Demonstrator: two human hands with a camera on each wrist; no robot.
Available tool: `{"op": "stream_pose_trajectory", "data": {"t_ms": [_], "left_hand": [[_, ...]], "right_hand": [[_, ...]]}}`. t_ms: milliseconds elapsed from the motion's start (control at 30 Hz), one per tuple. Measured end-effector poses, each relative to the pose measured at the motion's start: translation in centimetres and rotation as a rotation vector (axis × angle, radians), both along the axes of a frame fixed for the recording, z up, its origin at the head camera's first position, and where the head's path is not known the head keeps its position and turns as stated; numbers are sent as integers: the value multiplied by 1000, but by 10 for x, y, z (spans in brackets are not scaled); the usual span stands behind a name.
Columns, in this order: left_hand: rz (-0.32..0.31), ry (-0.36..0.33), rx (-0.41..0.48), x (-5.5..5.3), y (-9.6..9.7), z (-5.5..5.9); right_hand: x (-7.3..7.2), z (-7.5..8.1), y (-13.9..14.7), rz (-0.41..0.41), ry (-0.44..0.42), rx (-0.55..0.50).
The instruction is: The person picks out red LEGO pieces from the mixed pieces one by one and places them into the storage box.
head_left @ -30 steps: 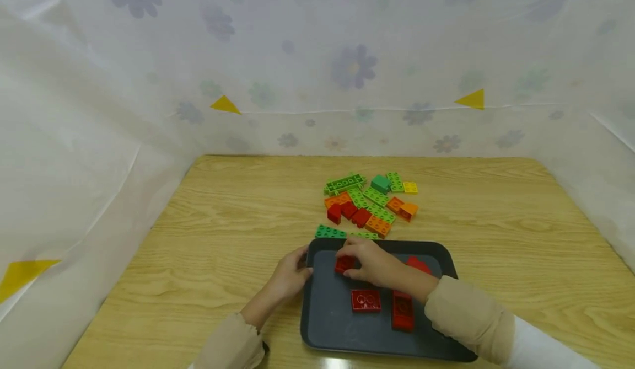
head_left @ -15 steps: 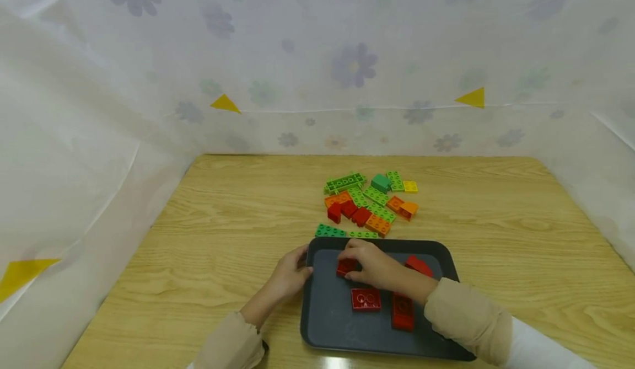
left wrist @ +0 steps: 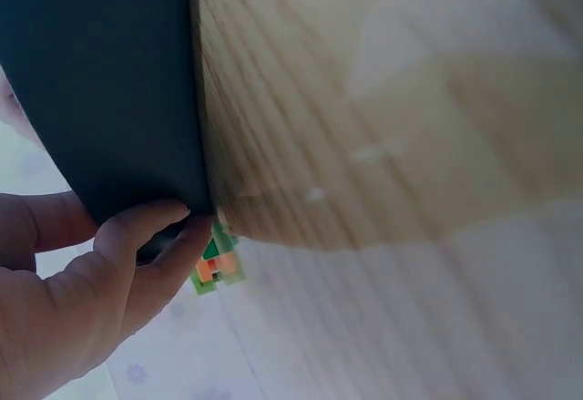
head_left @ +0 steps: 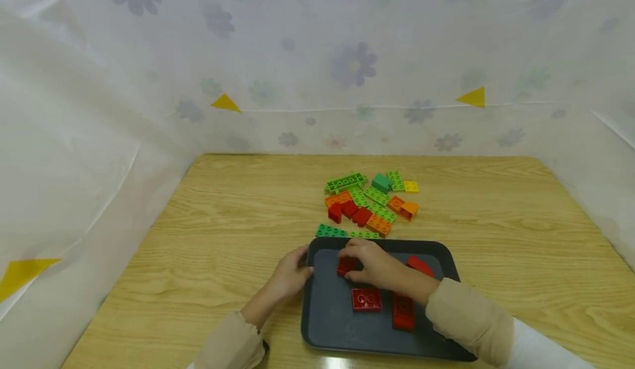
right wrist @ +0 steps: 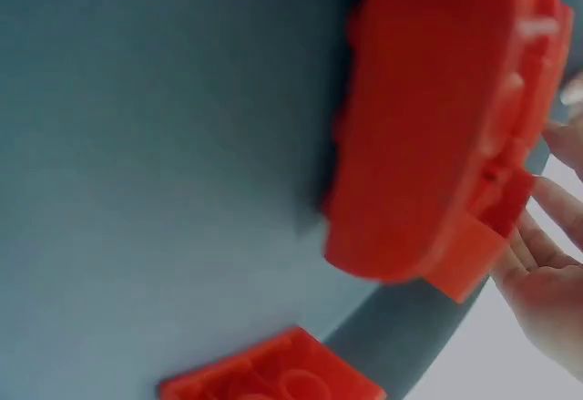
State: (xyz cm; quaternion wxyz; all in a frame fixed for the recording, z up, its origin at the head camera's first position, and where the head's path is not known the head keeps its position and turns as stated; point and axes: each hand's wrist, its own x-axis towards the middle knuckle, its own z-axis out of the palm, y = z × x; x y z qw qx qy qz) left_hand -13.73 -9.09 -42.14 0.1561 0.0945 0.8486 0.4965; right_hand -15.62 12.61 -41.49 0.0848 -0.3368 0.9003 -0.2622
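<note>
Red brick [head_left: 344, 268], boxy | smooth round-cornered tray [head_left: 334, 325] | hands: right [head_left: 375, 264] pinches brick, left [head_left: 288, 275] grips tray

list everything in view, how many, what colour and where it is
table: one, wood-toned, under everything
tray: one, dark grey, near side of the table
toy bricks: at least seven, red, three beyond the tray, the rest in it
orange bricks: about four, orange, beyond the tray
studded plates: about five light green, one darker green, one yellow, beyond the tray
long base: one, light green, pile's far left
block: one, dark green, pile's far side
sheet: white, floral, around the table
triangles: three, yellow, on the sheet
cuffs: two, beige, on the forearms
left hand: one, gripping the tray's left edge
right hand: one, fingers around a red brick
</note>
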Motion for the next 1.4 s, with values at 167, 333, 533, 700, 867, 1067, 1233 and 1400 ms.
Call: {"op": "stream_pose_trajectory", "data": {"t_ms": [167, 333, 533, 700, 867, 1067, 1233, 1400], "left_hand": [[0, 6, -2, -1, 0, -1], [8, 1, 1, 0, 1, -1], [8, 18, -5, 1, 1, 1], [5, 27, 2, 2, 1, 2], [1, 35, -2, 2, 2, 2], [6, 37, -1, 2, 1, 1], [3, 38, 0, 1, 0, -1], [5, 14, 1, 0, 1, -2]], "right_hand": [[-6, 12, 3, -64, 59, -90], [-22, 22, 9, -167, 108, -136], [-47, 24, 17, -293, 98, -70], [-63, 19, 21, -335, 63, -47], [-72, 12, 21, -350, 22, -27], [-79, 2, 14, -395, -26, -24], [-82, -6, 10, -444, -6, 20], [-83, -12, 10, -456, 21, 43]]}}
